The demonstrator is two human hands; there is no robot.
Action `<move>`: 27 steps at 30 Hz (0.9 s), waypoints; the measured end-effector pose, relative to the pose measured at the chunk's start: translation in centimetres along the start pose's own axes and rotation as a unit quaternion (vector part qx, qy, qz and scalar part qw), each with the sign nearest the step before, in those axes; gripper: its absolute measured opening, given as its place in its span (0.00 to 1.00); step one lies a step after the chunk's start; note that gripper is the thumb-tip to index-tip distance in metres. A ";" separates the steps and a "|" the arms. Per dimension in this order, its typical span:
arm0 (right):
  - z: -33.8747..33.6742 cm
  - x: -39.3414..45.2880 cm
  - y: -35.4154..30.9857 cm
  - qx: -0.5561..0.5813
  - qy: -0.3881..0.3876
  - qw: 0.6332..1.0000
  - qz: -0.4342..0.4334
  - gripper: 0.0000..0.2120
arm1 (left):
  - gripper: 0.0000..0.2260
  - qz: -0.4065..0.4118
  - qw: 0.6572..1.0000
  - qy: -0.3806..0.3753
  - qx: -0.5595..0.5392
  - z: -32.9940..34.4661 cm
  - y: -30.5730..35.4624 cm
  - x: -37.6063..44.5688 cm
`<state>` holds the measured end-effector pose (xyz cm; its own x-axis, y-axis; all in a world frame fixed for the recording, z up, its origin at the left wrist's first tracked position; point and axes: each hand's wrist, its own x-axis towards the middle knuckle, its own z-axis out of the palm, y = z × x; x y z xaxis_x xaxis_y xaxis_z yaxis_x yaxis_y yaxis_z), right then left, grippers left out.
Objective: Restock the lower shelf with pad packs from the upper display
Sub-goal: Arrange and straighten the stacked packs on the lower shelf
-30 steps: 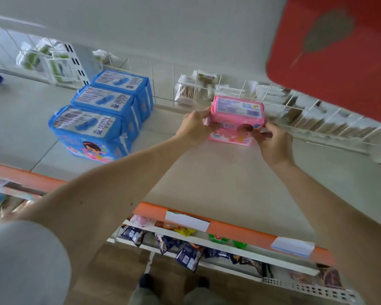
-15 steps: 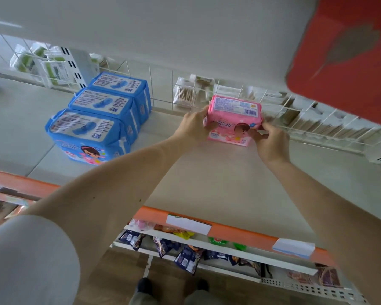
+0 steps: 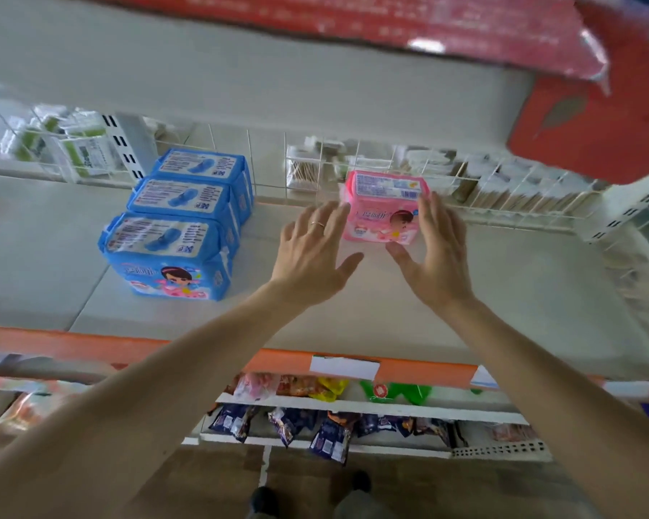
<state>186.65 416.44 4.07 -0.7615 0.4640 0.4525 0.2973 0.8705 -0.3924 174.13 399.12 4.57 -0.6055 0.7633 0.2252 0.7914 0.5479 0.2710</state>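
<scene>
We see one pink pad pack [image 3: 382, 207] standing on the pale shelf [image 3: 390, 312], close to the white wire fence [image 3: 465, 181] at the back. It stands alone, well apart from the blue ones.

Our two hands are stretched out in front of it. Our left hand [image 3: 313, 256] has its fingers spread flat and straight, just beside the left side of the pink pack, and it holds nothing. There is one thin ring [image 3: 318, 224] on a finger. Our right hand [image 3: 441, 249] is spread flat too, with its fingers up against the right side of the pack. We cannot tell if they really touch it, but they do not curl round it. So both hands have let go.

To the left we count three blue pad packs [image 3: 177, 234], lined up one behind the other and touching. The front one shows a cartoon face.

Along the front of the shelf runs one orange strip [image 3: 270, 359] with two white tags [image 3: 344, 367] on it. Under it are two more racks [image 3: 353, 406] holding lots of small snack bags [image 3: 326, 436], too many and too blurry to count.
</scene>
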 end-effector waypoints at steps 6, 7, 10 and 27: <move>-1.0 -3.0 -1.9 -0.019 -0.001 1.000 0.008 0.39 | 0.36 0.015 1.000 0.004 0.001 0.8 -0.1 -3.1; -1.3 -3.7 -2.3 -0.022 -0.002 1.000 0.009 0.38 | 0.36 0.021 1.000 0.005 0.003 0.8 0.0 -3.5; -1.9 -5.1 -3.4 -0.020 -0.009 1.000 0.019 0.38 | 0.36 0.036 0.999 0.018 0.007 0.3 0.2 -4.5; -13.5 -11.1 -5.4 0.074 0.051 0.987 -0.134 0.32 | 0.34 0.012 0.990 0.140 0.033 -9.1 9.4 -14.8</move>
<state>201.30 408.83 11.95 -0.7373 0.2401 0.6314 -0.0009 0.9343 -0.3564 189.74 389.86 12.33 -0.5793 0.6563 0.4835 0.8035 0.5596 0.2031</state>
